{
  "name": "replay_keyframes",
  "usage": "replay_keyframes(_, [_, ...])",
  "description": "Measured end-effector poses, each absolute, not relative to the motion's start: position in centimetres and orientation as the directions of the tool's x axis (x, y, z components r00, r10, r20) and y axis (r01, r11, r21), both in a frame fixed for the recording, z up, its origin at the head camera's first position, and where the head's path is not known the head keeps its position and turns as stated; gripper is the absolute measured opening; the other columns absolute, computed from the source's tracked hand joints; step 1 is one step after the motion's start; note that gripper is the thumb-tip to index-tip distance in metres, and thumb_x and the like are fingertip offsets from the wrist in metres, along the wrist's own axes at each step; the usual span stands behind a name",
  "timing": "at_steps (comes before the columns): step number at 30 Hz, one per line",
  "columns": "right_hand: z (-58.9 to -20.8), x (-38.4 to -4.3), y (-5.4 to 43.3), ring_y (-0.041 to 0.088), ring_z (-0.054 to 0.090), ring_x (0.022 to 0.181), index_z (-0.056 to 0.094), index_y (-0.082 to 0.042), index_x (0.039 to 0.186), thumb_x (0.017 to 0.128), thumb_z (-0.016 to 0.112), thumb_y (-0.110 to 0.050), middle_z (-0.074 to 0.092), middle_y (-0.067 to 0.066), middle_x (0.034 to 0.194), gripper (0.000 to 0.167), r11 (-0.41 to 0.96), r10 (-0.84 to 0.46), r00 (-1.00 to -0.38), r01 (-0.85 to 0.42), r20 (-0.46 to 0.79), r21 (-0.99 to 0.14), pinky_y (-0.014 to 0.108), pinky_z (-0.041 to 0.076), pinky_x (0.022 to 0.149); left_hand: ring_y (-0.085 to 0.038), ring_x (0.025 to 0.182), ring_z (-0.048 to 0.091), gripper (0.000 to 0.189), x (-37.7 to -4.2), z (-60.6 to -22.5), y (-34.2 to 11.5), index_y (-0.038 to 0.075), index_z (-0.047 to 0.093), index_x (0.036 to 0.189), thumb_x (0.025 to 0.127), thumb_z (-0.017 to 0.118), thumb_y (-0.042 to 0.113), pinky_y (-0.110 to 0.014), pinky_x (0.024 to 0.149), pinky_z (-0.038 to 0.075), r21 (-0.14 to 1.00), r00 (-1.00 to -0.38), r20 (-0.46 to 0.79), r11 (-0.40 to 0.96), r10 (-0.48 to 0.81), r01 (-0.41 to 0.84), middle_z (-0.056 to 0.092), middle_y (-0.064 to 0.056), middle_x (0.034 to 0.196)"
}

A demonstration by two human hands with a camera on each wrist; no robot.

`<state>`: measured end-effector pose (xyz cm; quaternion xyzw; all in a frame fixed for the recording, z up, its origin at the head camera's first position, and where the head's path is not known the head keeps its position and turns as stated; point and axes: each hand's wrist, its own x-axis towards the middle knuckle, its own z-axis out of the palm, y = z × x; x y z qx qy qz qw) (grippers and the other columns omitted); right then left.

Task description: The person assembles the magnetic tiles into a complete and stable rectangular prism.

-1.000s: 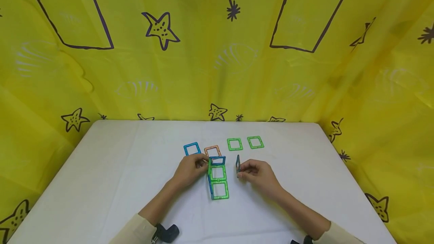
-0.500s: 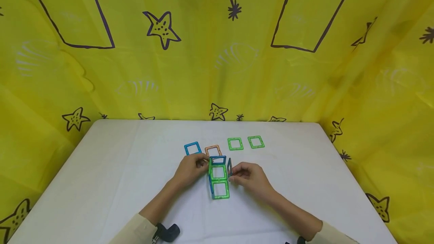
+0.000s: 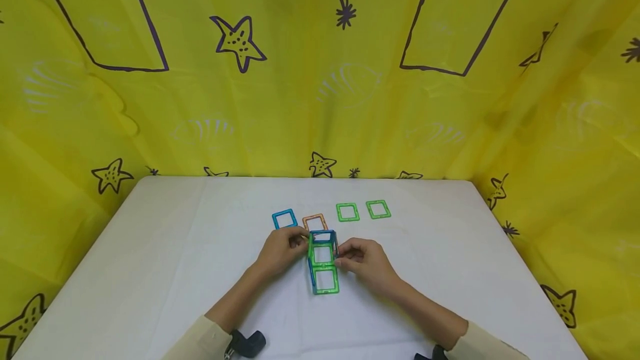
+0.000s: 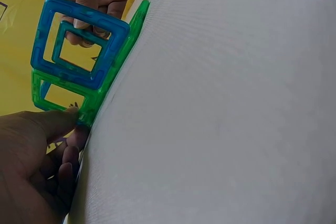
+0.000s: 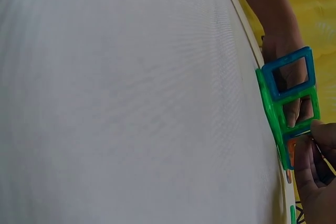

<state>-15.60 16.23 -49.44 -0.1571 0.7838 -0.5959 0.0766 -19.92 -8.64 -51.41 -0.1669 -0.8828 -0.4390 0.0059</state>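
Two green magnetic tiles (image 3: pixel 324 266) lie flat, end to end. A blue tile (image 3: pixel 313 279) and a green tile (image 3: pixel 310 244) stand upright along their left side. Another blue tile (image 3: pixel 322 231) stands across the far end. My left hand (image 3: pixel 281 250) pinches the upright green tile at its far lower corner; its thumb (image 4: pixel 60 121) shows against that tile in the left wrist view. On the other side, my right hand (image 3: pixel 369 263) pinches a dark blue tile (image 3: pixel 335 245) upright, right at the far flat tile's right edge and the far blue tile's end.
Behind the build, a loose blue tile (image 3: pixel 274 221) and an orange tile (image 3: pixel 314 216) lie on the white table (image 3: pixel 200 249). Further right lie two green tiles (image 3: pixel 347 220). A yellow curtain (image 3: pixel 290 99) hangs behind the table.
My right hand has moved left, bringing the dark blue tile from clear of the build up against its right side. My left hand keeps its place on the green tile.
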Motion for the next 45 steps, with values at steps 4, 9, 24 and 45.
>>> replay_keyframes(4, [-49.6,-15.6,16.1,0.017,0.067,0.083,0.073,0.003,0.102,0.090,0.081,0.000,0.073,0.017,0.099,0.015,0.250,-0.339,-0.939,-0.148,0.057,-0.957,0.023,0.054,0.071,-0.012,0.073,0.054,0.018,-19.8,-51.3,-8.6,0.008,0.079,0.108,0.092,0.071,0.003,-0.026,0.065,0.045,0.770,-0.945,0.158,0.563,0.287,0.299,0.062,0.006,0.079])
replay_keyframes(9, [-49.5,-15.6,16.0,0.018,0.066,0.082,0.073,0.001,0.103,0.090,0.081,-0.001,0.073,0.013,0.096,0.016,0.270,-0.338,-0.939,-0.155,0.057,-0.950,0.023,0.053,0.070,-0.012,0.073,0.054,0.019,-19.7,-51.2,-8.7,0.008,0.079,0.107,0.092,0.070,0.002,-0.026,0.065,0.045,0.771,-0.943,0.166,0.558,0.289,0.307,0.063,0.007,0.079])
replay_keyframes(24, [-49.7,-16.2,16.5,0.021,0.064,0.087,0.072,0.001,0.105,0.086,0.069,0.014,0.070,0.008,0.096,0.023,0.338,-0.309,-0.947,-0.191,0.083,-0.922,0.025,0.056,0.075,-0.012,0.075,0.054,0.023,-19.2,-50.8,-8.7,0.006,0.077,0.114,0.093,0.067,0.002,-0.027,0.067,0.045,0.754,-0.940,0.159,0.578,0.301,0.312,0.061,0.006,0.081])
replay_keyframes(45, [-48.5,-22.7,22.5,0.023,0.062,0.088,0.067,0.005,0.118,0.095,0.072,0.001,0.065,0.014,0.101,0.024,0.500,0.014,-0.995,-0.077,0.097,-0.863,0.024,0.054,0.066,-0.012,0.075,0.054,0.021,-19.5,-51.3,-8.5,0.006,0.079,0.113,0.095,0.071,0.002,-0.026,0.067,0.045,0.767,-0.935,0.170,0.554,0.310,0.323,0.064,0.006,0.082])
